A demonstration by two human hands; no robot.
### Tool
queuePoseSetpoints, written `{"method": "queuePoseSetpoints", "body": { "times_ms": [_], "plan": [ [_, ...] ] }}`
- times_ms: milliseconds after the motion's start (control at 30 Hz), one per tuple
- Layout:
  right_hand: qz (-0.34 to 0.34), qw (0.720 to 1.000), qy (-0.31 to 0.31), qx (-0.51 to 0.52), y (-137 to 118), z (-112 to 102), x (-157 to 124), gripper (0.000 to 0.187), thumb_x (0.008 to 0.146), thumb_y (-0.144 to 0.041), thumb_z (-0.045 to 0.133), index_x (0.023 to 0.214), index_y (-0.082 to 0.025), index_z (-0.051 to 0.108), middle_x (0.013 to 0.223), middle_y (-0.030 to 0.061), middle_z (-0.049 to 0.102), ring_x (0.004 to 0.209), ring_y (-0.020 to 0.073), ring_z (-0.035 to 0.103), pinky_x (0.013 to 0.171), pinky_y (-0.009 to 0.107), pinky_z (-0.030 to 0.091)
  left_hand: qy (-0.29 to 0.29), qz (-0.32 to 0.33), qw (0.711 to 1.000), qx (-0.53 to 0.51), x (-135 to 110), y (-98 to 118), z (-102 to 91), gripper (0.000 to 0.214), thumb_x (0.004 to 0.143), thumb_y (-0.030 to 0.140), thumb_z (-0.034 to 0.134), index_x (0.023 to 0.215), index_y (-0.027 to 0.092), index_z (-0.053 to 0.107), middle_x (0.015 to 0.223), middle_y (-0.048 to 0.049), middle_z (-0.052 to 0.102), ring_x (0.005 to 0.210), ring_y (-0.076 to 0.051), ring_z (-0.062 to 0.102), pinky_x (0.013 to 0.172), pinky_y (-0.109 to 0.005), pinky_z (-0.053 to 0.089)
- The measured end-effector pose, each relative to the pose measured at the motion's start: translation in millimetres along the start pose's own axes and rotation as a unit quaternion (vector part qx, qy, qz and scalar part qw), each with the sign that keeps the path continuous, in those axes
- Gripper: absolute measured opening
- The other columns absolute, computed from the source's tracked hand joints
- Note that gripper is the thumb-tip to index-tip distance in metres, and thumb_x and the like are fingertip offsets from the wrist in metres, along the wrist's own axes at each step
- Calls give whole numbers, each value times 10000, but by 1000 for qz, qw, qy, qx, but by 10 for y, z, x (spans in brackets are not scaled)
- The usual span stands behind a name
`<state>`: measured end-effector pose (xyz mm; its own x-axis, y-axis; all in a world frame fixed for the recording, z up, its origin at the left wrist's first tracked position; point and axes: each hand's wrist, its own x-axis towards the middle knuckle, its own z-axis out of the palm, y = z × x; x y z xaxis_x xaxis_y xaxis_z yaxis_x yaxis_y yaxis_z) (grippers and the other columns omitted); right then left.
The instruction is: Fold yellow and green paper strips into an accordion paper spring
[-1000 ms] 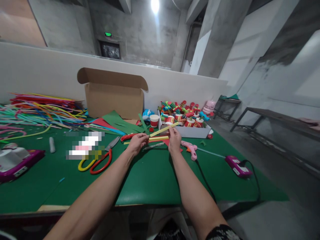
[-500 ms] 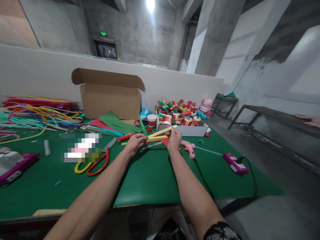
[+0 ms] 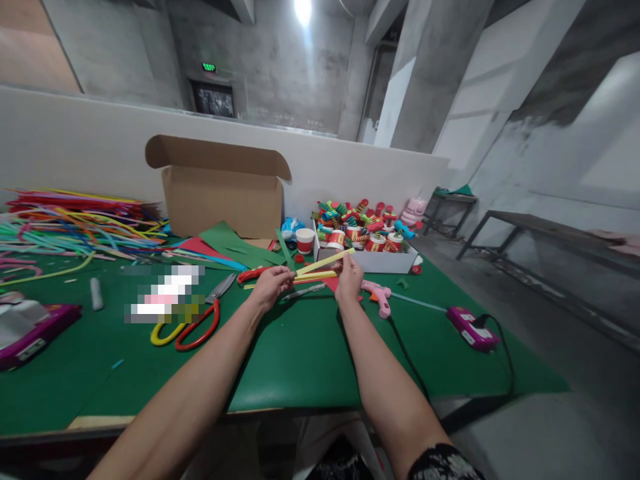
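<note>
Both my hands are out over the green table (image 3: 300, 360), holding one yellow paper strip (image 3: 325, 261) between them. My left hand (image 3: 273, 285) pinches its lower left end. My right hand (image 3: 349, 277) pinches it further up, and the strip's free end slants up to the right past my fingers. Under my hands lie more yellow and red strips (image 3: 315, 276) and a grey metal tool (image 3: 303, 292). A pink glue gun (image 3: 378, 295) rests just right of my right hand.
Red and yellow scissors (image 3: 193, 322) lie to the left. An open cardboard box (image 3: 223, 193), green and red paper sheets (image 3: 235, 247), a white tray of colourful craft pieces (image 3: 367, 247), a pile of coloured strips (image 3: 70, 223) and a purple power strip (image 3: 473, 330) with black cable surround the spot.
My hands still hold the yellow strip in nearly the same pose. The view has shifted slightly; nothing on the table has moved.
</note>
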<state>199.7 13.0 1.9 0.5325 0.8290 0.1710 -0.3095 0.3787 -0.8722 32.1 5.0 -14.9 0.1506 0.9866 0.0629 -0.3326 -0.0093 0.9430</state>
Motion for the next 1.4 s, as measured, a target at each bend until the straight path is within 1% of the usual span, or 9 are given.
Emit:
{"method": "queuePoseSetpoints", "body": {
  "times_ms": [300, 467, 600, 667, 733, 833, 900, 1167, 1400],
  "plan": [
    [4, 999, -36, -19, 23, 26, -25, 439, 677, -556, 567, 811, -146, 646, 487, -63, 455, 506, 95, 448, 576, 241, 433, 2, -6, 1000, -14, -4, 1, 11, 321, 463, 328, 800, 561, 141, 559, 494, 31, 498, 473, -70, 455, 495, -206, 372],
    [8, 998, -45, -37, -4, 31, -48, 382, 612, -512, 653, 718, -146, 635, 478, -67, 446, 508, 91, 443, 566, 237, 418, 5, -9, 1000, -19, 8, -25, -5, 315, 459, 312, 797, 572, 142, 557, 496, 31, 503, 465, -70, 451, 483, -205, 364],
    [11, 999, -44, -9, -37, 41, -69, 351, 600, -486, 679, 665, -147, 620, 475, -71, 450, 506, 82, 439, 576, 230, 422, 0, -6, 1000, -21, 5, -22, -7, 302, 469, 308, 795, 575, 141, 566, 498, 28, 510, 475, -74, 460, 491, -207, 373],
    [23, 997, -73, -10, -34, 61, -111, 339, 592, -472, 696, 664, -149, 620, 498, -64, 484, 508, 77, 449, 581, 228, 429, 0, -2, 1000, -26, 1, -12, -2, 303, 470, 313, 795, 577, 140, 571, 506, 26, 511, 486, -78, 467, 500, -211, 384],
    [58, 990, -128, -35, -8, 88, -181, 347, 558, -445, 730, 717, -150, 640, 553, -49, 550, 512, 78, 471, 574, 230, 436, 1, 0, 1000, -28, -1, -3, 5, 311, 467, 322, 795, 577, 138, 571, 512, 27, 506, 491, -79, 469, 502, -214, 387],
    [121, 963, -223, -88, 67, 130, -310, 367, 504, -398, 773, 747, -148, 658, 621, -15, 625, 529, 93, 519, 555, 233, 442, -1, 2, 1000, -30, -2, 3, 16, 322, 459, 326, 797, 580, 134, 567, 523, 26, 507, 494, -78, 472, 501, -215, 385],
    [137, 952, -253, -103, 124, 149, -376, 326, 518, -390, 766, 701, -145, 654, 605, -4, 632, 530, 101, 537, 555, 238, 452, -1, 4, 999, -32, -4, 4, 21, 320, 454, 312, 799, 584, 133, 567, 536, 20, 521, 500, -79, 482, 504, -214, 387],
    [168, 958, -220, -75, 197, 160, -382, 252, 509, -316, 773, 618, -142, 626, 557, -11, 625, 500, 97, 564, 553, 238, 480, 1, -7, 999, -37, 6, -19, 18, 347, 441, 306, 827, 610, 129, 580, 574, 2, 578, 529, -99, 542, 539, -231, 424],
    [158, 968, -186, -56, 198, 170, -386, 224, 526, -300, 755, 623, -147, 623, 527, -17, 622, 469, 103, 562, 569, 255, 496, 17, -8, 998, -60, 32, -74, 19, 393, 427, 279, 838, 711, 116, 622, 652, -20, 624, 572, -109, 574, 588, -251, 452]
  ]
}}
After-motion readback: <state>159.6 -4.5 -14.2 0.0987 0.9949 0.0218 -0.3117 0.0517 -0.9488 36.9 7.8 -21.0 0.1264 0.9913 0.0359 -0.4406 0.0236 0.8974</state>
